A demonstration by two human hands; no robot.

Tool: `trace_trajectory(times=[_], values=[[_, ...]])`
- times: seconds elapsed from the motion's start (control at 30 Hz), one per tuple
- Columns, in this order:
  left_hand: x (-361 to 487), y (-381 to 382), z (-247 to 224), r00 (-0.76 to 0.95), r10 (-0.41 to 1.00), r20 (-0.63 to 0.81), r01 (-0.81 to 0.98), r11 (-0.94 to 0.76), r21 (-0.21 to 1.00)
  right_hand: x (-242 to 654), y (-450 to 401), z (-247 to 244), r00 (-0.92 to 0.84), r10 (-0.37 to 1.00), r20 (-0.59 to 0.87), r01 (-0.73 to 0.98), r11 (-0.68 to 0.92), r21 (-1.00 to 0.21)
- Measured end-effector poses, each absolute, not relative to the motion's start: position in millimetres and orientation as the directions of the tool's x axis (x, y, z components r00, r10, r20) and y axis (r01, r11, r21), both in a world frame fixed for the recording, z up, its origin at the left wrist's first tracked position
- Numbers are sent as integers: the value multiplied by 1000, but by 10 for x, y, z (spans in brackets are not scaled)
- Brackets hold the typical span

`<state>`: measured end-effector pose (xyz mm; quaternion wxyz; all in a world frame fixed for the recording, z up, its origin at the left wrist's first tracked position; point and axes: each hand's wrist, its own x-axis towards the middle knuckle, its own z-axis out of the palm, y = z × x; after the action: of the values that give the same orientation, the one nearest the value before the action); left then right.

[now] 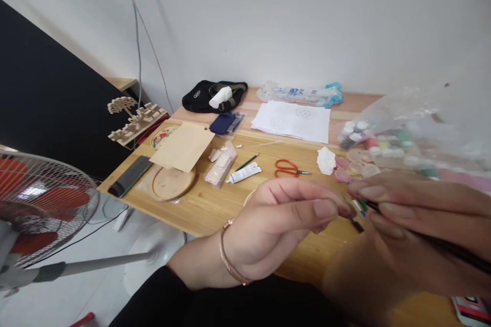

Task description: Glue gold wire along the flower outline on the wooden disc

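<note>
My left hand (pixel 284 219), with a bracelet at its wrist, is closed in a pinch above the wooden table; anything between its fingertips is too small to make out. Close to its right, my right hand (pixel 422 230) grips a thin dark stick-like tool (pixel 448 248), whose tip end points toward the left fingertips. Behind the hands lie orange-handled scissors (pixel 287 168), a white tube (pixel 244 172) and a dark pencil (pixel 247 162). Pink and yellow small cups (pixel 355 167) stand beyond the right hand.
A fan (pixel 46 204) stands at the left. On the table (pixel 207 209) are a phone (pixel 130 176), a round wooden plate (pixel 172 184), a beige sheet (pixel 183 146), white papers (pixel 291 122), a black bag (pixel 199 96) and plastic-bagged paint bottles (pixel 395 140).
</note>
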<state>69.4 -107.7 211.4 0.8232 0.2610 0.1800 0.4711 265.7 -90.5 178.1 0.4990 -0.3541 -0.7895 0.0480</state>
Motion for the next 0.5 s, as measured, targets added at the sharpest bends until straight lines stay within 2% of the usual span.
trace_trajectory(times=[0.2, 0.33, 0.43, 0.5], values=[[700, -1070, 2107, 471, 877, -95, -687, 432, 585, 2684, -937, 1809, -313, 520, 795, 424, 825, -373], [697, -1067, 2107, 471, 877, -100, -688, 436, 581, 2707, -881, 1917, -386, 389, 836, 339, 903, -264], [700, -1063, 2103, 471, 876, -106, -685, 439, 582, 2704, -839, 1995, -518, 355, 778, 290, 929, -231], [702, -1060, 2098, 470, 876, -109, -685, 440, 581, 2696, -827, 2012, -528, 353, 772, 282, 931, -233]])
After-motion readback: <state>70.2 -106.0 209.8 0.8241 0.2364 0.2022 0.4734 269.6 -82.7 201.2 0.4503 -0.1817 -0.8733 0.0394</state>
